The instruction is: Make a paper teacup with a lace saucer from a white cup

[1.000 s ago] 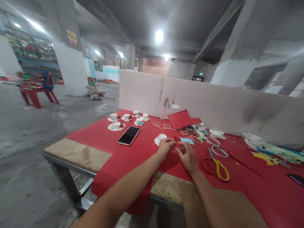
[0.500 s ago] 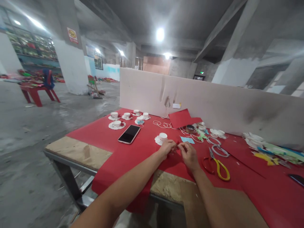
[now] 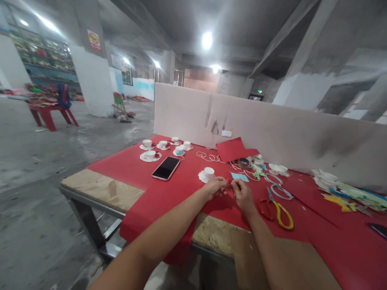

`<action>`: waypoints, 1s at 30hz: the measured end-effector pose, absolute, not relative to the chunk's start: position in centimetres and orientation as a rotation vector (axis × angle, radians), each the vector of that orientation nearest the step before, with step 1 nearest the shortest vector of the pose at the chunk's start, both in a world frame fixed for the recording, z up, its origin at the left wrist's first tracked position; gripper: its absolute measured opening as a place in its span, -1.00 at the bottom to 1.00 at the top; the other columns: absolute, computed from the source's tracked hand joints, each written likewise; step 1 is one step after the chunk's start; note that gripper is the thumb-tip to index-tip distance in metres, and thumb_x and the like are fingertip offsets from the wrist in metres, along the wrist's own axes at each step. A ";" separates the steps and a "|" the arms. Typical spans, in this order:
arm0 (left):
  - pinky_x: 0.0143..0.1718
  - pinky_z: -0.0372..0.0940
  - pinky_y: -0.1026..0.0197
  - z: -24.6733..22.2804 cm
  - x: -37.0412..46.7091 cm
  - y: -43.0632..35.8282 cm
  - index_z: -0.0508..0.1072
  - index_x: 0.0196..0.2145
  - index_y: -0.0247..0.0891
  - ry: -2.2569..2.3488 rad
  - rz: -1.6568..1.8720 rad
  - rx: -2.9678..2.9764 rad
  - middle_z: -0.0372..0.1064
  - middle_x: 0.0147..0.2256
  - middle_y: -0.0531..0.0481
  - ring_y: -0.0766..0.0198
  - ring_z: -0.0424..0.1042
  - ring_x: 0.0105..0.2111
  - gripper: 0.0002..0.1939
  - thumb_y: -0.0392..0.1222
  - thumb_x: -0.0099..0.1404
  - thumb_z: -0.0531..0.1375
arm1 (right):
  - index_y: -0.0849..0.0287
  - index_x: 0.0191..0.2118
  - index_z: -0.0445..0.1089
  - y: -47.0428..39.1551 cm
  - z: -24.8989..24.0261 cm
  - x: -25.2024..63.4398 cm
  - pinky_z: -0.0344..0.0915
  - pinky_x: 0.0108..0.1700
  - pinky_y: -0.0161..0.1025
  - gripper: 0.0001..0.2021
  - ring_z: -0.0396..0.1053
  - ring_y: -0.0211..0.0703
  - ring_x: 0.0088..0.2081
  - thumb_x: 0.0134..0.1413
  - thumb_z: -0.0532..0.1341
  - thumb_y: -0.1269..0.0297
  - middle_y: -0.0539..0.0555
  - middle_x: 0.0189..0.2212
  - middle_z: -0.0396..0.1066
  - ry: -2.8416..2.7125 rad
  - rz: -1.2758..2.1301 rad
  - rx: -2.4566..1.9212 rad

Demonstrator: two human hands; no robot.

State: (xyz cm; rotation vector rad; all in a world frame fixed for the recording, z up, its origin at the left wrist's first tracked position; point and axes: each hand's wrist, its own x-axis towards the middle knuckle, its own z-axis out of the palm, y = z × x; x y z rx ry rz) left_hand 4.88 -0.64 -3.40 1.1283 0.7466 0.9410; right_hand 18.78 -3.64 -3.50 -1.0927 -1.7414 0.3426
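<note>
My left hand [image 3: 217, 187] and my right hand [image 3: 242, 194] meet over the red-covered table. Both have their fingers pinched around a small red piece [image 3: 229, 183], perhaps a paper flower; its form is too small to make out. Just beyond my left hand stands a white paper cup [image 3: 209, 172] on a lacy white saucer [image 3: 202, 176]. A light blue paper square [image 3: 240, 177] lies behind my right hand. To the right of that hand rest scissors [image 3: 280, 211] with one yellow and one red handle, blades apart.
Several white cups on saucers [image 3: 150, 155] stand at the back left, behind a phone [image 3: 166, 168]. Brown tape [image 3: 243, 162], white cord [image 3: 208, 156], red sheets [image 3: 234, 149] and wire rings [image 3: 281, 192] lie at the back. Paper scraps [image 3: 341, 201] cover the right side. A pale partition [image 3: 272, 129] borders the table.
The view has shifted slightly. My hands stay together at the same spot, and the red piece between the fingertips shows a little more.
</note>
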 end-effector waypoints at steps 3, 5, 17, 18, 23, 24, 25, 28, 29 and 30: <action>-0.72 0.02 0.42 -3.1 4.7 -0.6 0.28 -0.55 -0.31 0.767 0.948 1.245 0.37 -0.60 0.07 0.47 0.25 -0.72 -0.92 -0.29 -0.05 0.16 | 0.14 -0.47 0.24 -3.3 -3.8 18.9 0.06 -0.60 -0.33 -0.73 0.10 -0.28 -0.65 0.11 0.04 0.07 -0.09 -0.72 0.13 -1.710 0.417 -1.084; -0.71 0.03 0.42 -3.1 4.5 -0.5 0.30 -0.54 -0.32 0.746 0.919 1.308 0.38 -0.60 0.07 0.47 0.26 -0.71 -0.92 -0.29 -0.06 0.17 | 0.14 -0.47 0.24 -3.2 -4.0 18.9 0.05 -0.62 -0.33 -0.72 0.08 -0.29 -0.67 0.10 0.05 0.05 -0.10 -0.74 0.12 -1.687 0.479 -1.088; -0.74 0.02 0.42 -3.2 4.7 -0.3 0.30 -0.55 -0.32 0.883 1.006 1.272 0.35 -0.63 0.08 0.45 0.27 -0.74 -0.95 -0.32 0.02 0.13 | 0.18 -0.26 0.29 -3.4 -3.2 19.4 0.13 -0.60 -0.35 -0.72 0.15 -0.33 -0.63 -0.03 0.20 0.08 -0.05 -0.56 0.26 -1.506 0.704 -1.031; -0.73 0.02 0.42 -3.2 4.7 -0.3 0.30 -0.55 -0.32 0.902 1.031 1.263 0.34 -0.64 0.09 0.45 0.26 -0.74 -0.95 -0.32 0.03 0.13 | 0.18 -0.26 0.30 -3.4 -3.2 19.4 0.16 -0.56 -0.33 -0.72 0.18 -0.31 -0.60 -0.04 0.21 0.09 -0.03 -0.54 0.27 -1.564 0.661 -1.044; -0.73 0.02 0.43 -3.2 4.5 -0.3 0.29 -0.57 -0.32 0.909 1.027 1.259 0.27 -0.71 0.13 0.44 0.28 -0.74 -0.93 -0.37 0.03 0.12 | 0.20 -0.31 0.36 -3.6 -3.4 19.2 0.24 -0.35 -0.24 -0.75 0.29 -0.17 -0.42 -0.03 0.19 0.10 0.09 -0.39 0.37 -1.835 0.323 -1.101; -0.74 0.02 0.43 -3.2 4.6 -0.3 0.30 -0.58 -0.32 0.898 1.001 1.281 0.28 -0.70 0.12 0.43 0.29 -0.74 -0.92 -0.38 0.03 0.11 | 0.20 -0.32 0.37 -3.5 -3.4 19.3 0.24 -0.34 -0.23 -0.74 0.30 -0.16 -0.42 0.00 0.16 0.09 0.09 -0.40 0.38 -1.825 0.279 -1.120; -0.74 0.01 0.43 -3.3 4.6 -0.4 0.30 -0.59 -0.32 0.885 0.968 1.302 0.30 -0.69 0.12 0.43 0.29 -0.74 -0.92 -0.38 0.03 0.11 | 0.20 -0.33 0.38 -3.4 -3.5 19.5 0.24 -0.34 -0.23 -0.73 0.30 -0.16 -0.43 0.02 0.13 0.07 0.08 -0.44 0.37 -1.797 0.257 -1.143; -0.74 0.02 0.43 -3.5 4.7 -0.6 0.30 -0.58 -0.32 0.852 0.896 1.326 0.31 -0.67 0.12 0.42 0.32 -0.73 -0.93 -0.37 0.02 0.12 | 0.21 -0.34 0.37 -3.2 -3.4 20.0 0.22 -0.42 -0.26 -0.70 0.26 -0.20 -0.53 0.05 0.10 0.05 0.02 -0.55 0.33 -1.728 0.316 -1.194; -0.75 0.02 0.43 -3.5 4.8 -0.6 0.30 -0.58 -0.32 0.848 0.894 1.320 0.32 -0.66 0.12 0.42 0.32 -0.72 -0.94 -0.36 0.02 0.12 | 0.21 -0.34 0.37 -3.2 -3.4 20.1 0.21 -0.45 -0.27 -0.70 0.24 -0.22 -0.55 0.05 0.10 0.05 0.01 -0.57 0.31 -1.720 0.353 -1.191; -0.75 0.02 0.43 -3.5 4.8 -0.6 0.31 -0.57 -0.32 0.848 0.901 1.311 0.32 -0.65 0.11 0.42 0.32 -0.72 -0.94 -0.36 0.02 0.12 | 0.21 -0.33 0.36 -3.3 -3.3 20.1 0.21 -0.46 -0.28 -0.70 0.24 -0.23 -0.56 0.05 0.10 0.05 0.00 -0.57 0.31 -1.718 0.383 -1.174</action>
